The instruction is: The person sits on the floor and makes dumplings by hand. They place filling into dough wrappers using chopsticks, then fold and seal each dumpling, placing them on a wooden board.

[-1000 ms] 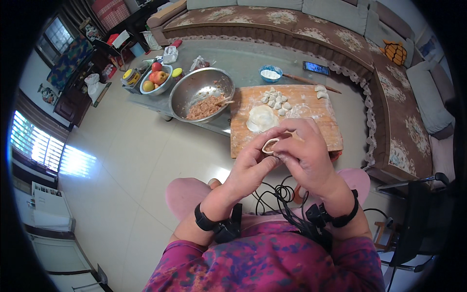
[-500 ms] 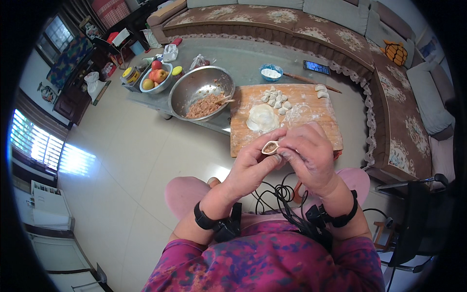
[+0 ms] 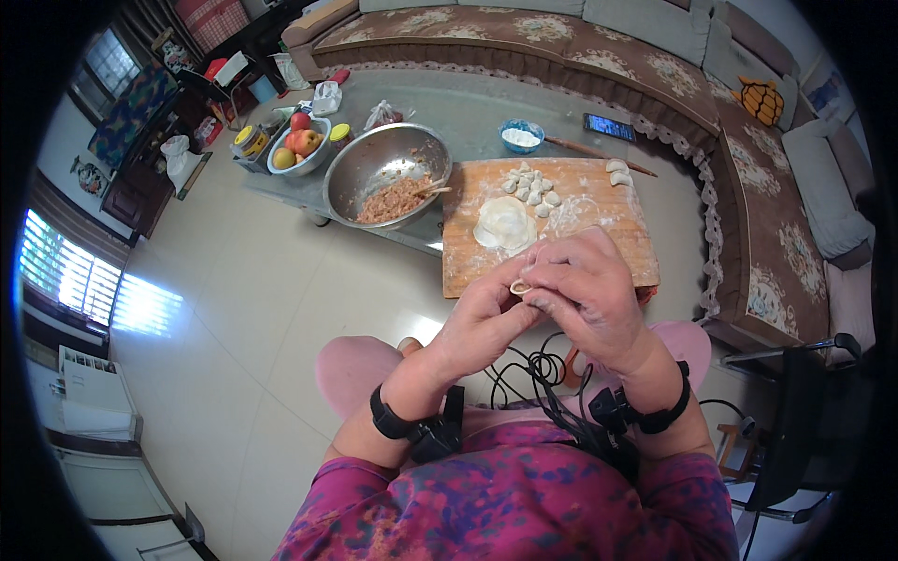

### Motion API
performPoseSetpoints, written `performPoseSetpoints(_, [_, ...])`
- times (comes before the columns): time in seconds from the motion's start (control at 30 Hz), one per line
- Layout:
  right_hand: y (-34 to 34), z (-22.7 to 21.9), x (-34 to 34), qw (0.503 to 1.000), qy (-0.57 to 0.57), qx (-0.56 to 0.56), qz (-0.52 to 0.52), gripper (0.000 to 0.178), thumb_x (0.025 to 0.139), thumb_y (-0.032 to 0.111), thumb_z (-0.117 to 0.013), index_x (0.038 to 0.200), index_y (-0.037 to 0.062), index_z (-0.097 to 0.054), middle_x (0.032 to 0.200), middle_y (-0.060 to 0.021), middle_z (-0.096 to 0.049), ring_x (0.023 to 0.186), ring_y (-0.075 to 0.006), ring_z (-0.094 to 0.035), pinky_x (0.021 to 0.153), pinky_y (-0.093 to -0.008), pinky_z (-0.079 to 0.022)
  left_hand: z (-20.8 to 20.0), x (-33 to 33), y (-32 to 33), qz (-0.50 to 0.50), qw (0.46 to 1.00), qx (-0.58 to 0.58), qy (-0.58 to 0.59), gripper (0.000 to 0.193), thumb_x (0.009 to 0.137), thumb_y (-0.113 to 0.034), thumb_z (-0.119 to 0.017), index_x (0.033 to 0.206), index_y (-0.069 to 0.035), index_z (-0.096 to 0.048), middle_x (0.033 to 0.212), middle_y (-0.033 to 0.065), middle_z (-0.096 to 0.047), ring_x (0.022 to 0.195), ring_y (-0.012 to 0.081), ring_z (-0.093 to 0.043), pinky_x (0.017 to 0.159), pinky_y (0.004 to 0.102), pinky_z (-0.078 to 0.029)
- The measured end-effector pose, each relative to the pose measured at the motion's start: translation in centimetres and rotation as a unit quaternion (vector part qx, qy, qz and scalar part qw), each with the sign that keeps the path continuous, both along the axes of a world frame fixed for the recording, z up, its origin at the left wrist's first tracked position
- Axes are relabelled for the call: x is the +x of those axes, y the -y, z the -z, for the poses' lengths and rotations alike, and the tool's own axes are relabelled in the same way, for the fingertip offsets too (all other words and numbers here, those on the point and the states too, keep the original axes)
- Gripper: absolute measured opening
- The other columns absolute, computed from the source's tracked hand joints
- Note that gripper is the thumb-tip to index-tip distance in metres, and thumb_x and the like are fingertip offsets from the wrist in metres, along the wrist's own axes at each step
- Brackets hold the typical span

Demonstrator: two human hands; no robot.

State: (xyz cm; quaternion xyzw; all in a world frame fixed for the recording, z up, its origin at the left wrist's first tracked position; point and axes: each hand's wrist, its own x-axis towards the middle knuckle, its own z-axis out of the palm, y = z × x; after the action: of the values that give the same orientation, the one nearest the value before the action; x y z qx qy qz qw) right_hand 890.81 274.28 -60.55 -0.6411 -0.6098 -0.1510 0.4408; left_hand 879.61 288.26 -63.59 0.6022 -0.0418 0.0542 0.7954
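Nearest is the person's magenta patterned shirt (image 3: 505, 496), with black straps (image 3: 395, 416) around both wrists and a tangle of black cables (image 3: 543, 379) hanging between the pink-clad knees (image 3: 355, 369). Beyond these, the left hand (image 3: 472, 327) and the right hand (image 3: 594, 290) come together, their fingertips pinched on one small dumpling (image 3: 520, 287), whose pale wrapper shows a narrow opening toward the viewer. The dumpling is held in the air, near the close edge of a floured wooden board (image 3: 468, 271). On the board lie a pile of flat round wrappers (image 3: 505, 224), then a cluster of small dough pieces (image 3: 533, 190), and, at the far right corner, a few folded dumplings (image 3: 618, 173). Just left of the board stands a large steel bowl (image 3: 344, 187) with minced filling (image 3: 391, 202) and wooden sticks (image 3: 438, 188) resting in it. Past the board are a rolling pin (image 3: 582, 151), a small blue bowl (image 3: 521, 151) of white powder and a lit phone (image 3: 609, 128) on the glass table (image 3: 458, 107). At its left end sits a pale basin (image 3: 304, 167) of fruit (image 3: 305, 142). Farthest off, a brown floral sofa (image 3: 468, 28) wraps around the table.
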Motion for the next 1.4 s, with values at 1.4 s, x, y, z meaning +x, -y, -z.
performPoseSetpoints(1.4, [-1.4, -2.1, -0.4, 0.998, -0.004, 0.057, -0.005, 0.03, 0.066, 0.009, -0.078, 0.095, 0.0091, -0.071, 0.124, -0.0141, -0.059, 0.113, -0.0343, -0.055, 0.092, -0.0435, -0.043, 0.6, 0.1, 0.7, -0.098, 0.971, -0.137, 0.173, 0.082, 0.084, 0.012, -0.058, 0.154, -0.006, -0.019, 0.147, 0.0171, -0.042, 0.134, 0.0273, -0.044, 0.11, 0.0377, -0.039])
